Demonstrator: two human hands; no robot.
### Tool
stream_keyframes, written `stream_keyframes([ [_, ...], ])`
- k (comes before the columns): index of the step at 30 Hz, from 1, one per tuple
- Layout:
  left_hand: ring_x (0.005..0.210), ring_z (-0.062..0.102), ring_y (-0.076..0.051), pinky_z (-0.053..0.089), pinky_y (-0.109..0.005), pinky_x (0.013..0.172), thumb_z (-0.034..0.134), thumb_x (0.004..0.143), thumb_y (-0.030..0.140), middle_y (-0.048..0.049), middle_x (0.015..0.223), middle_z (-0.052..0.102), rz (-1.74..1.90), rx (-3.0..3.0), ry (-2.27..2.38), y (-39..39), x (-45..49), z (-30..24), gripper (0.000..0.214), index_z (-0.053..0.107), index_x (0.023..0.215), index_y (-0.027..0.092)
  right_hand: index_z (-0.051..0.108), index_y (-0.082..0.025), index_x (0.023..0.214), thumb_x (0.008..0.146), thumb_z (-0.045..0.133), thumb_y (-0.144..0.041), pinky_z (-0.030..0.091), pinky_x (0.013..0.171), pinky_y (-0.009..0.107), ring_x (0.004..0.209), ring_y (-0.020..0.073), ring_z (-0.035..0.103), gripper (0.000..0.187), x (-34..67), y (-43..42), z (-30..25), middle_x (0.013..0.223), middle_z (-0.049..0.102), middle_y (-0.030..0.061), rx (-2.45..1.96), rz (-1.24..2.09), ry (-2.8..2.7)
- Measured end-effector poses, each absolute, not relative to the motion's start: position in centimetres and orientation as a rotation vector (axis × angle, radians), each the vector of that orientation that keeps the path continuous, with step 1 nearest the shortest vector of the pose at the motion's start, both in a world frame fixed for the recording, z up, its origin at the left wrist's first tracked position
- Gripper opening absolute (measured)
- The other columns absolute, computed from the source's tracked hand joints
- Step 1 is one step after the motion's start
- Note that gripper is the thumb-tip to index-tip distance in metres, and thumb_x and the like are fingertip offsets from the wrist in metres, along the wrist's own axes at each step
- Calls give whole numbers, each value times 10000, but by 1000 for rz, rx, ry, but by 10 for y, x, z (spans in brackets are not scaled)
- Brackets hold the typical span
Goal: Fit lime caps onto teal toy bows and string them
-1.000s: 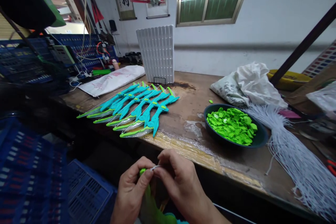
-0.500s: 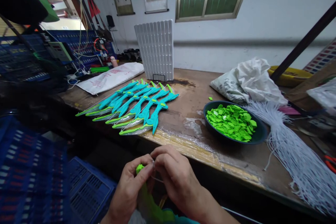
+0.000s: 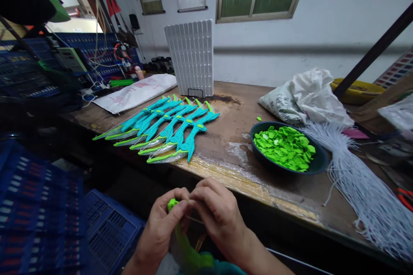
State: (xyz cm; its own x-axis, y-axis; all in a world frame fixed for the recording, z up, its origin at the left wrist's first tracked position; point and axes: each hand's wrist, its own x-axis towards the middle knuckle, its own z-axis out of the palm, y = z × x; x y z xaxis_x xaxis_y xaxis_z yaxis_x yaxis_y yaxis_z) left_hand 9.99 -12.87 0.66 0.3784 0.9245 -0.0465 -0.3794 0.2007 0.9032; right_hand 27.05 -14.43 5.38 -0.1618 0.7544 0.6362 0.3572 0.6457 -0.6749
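My left hand (image 3: 161, 223) is closed around the green end of a toy bow (image 3: 189, 253), which hangs in front of me below the table edge. Its teal middle part shows at the bottom of the view. Fingertips of my right hand (image 3: 219, 215) pinch a thin white string (image 3: 196, 220) right at the bow's tip, touching my left thumb. The exact spot where string meets tip is hidden by my fingers. Several finished-looking teal and green toy bows (image 3: 176, 126) with white strings lie in an overlapping row on the table.
On the table (image 3: 232, 103), a dark bowl (image 3: 322, 163) holds many green plastic pieces. A bundle of white strings (image 3: 361, 193) hangs over the right side, beside red-handled scissors (image 3: 405, 200). A white sack (image 3: 309, 94) and an upright grey tray (image 3: 190, 58) stand behind. Blue crates (image 3: 109, 227) are lower left.
My right hand has shifted slightly, its fingers now pressed closer against my left fingertips at the bow's tip. The bows on the table have not moved.
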Motion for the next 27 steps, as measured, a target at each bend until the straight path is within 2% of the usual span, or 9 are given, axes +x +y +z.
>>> stream_keyframes([
  [3, 573, 432, -66, 370, -181, 544, 743, 912, 331, 36, 715, 488, 1034, 868, 663, -130, 101, 8, 170, 661, 908, 182, 656, -179, 1035, 1015, 523, -147, 493, 674, 242, 790, 144, 577, 138, 267, -146, 48, 889, 606, 56, -869, 347, -1771],
  [11, 515, 434, -71, 372, -170, 488, 864, 776, 421, 41, 602, 508, 1001, 875, 795, -126, 105, 13, 372, 611, 721, 153, 524, -195, 879, 955, 494, -124, 437, 640, 244, 739, 127, 539, 108, 263, -149, 42, 814, 547, 13, -903, 400, -1671],
  [16, 464, 384, -67, 333, -173, 433, 820, 816, 439, 50, 563, 474, 1016, 915, 783, -126, 106, 15, 381, 598, 695, 154, 505, -199, 802, 978, 486, -184, 440, 647, 238, 707, 112, 525, 178, 267, -152, 45, 782, 537, -3, -994, 655, -1491],
  [19, 491, 390, -62, 345, -161, 458, 810, 836, 412, 51, 589, 471, 1010, 894, 797, -126, 107, 16, 348, 610, 715, 154, 573, -194, 951, 944, 567, -209, 460, 669, 244, 736, 120, 545, 17, 269, -153, 46, 855, 578, 4, -999, 701, -1542],
  [21, 550, 435, -67, 380, -158, 507, 832, 818, 395, 40, 643, 498, 1022, 862, 808, -127, 109, 15, 330, 626, 735, 150, 603, -199, 1032, 918, 639, -206, 464, 683, 241, 766, 125, 563, 120, 268, -153, 46, 903, 606, 8, -987, 673, -1624],
  [24, 618, 479, -82, 417, -170, 559, 836, 816, 373, 27, 705, 513, 1041, 877, 789, -128, 111, 14, 308, 636, 749, 149, 644, -195, 949, 945, 642, -174, 454, 688, 232, 773, 122, 580, 22, 268, -152, 47, 861, 620, 3, -965, 631, -1685],
  [27, 545, 427, -72, 373, -174, 497, 767, 883, 384, 40, 654, 473, 1029, 975, 778, -127, 110, 13, 322, 602, 726, 156, 641, -180, 880, 961, 621, -146, 439, 667, 229, 731, 114, 580, 90, 274, -152, 48, 810, 616, 0, -991, 597, -1716],
])
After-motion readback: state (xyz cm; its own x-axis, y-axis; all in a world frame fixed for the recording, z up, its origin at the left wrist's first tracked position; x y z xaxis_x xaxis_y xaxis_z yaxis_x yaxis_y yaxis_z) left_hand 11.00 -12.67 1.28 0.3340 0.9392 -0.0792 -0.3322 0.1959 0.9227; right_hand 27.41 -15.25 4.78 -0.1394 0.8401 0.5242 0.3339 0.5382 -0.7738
